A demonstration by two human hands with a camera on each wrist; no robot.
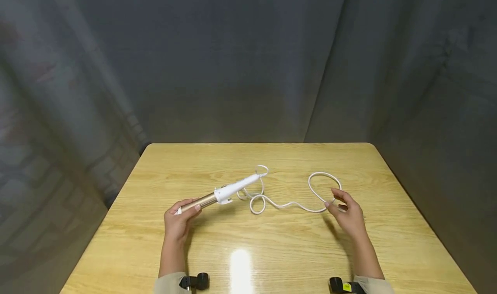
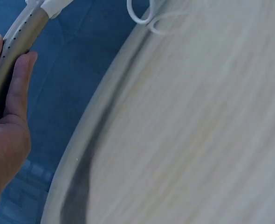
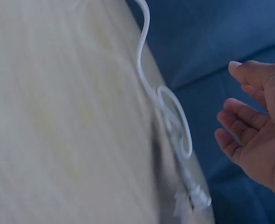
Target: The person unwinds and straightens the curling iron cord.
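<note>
Nearest the camera, two beige sleeves and dark wrist-worn devices sit at the front edge of the light wooden bench [image 1: 272, 251], with a bright glare patch on the wood between the forearms.

The left hand [image 1: 177, 221] grasps the gold barrel of a curling iron [image 1: 225, 193], fingers and thumb wrapped round its near end; the left wrist view shows the perforated gold barrel lying across the palm with a finger curled over it. The tool is lifted off the bench at a slant, its gold end low at the hand and its white handle rising away to the right and farther back.

The right hand [image 1: 349, 216] is released, fingers loosely spread and lightly bent, holding nothing. It hovers just beside the near side of a loop in the white cord [image 1: 289, 205]; whether a fingertip touches the cord cannot be told. In the right wrist view the open palm faces the cord, which curls into a small loop and ends in a white plug [image 3: 196, 198] near the bench edge.

From the handle's far tip the cord drops to the bench, coils in a small tangle in the middle, then runs right into the wider loop.

Behind the bench hang grey curtains [image 1: 248, 61]
</note>
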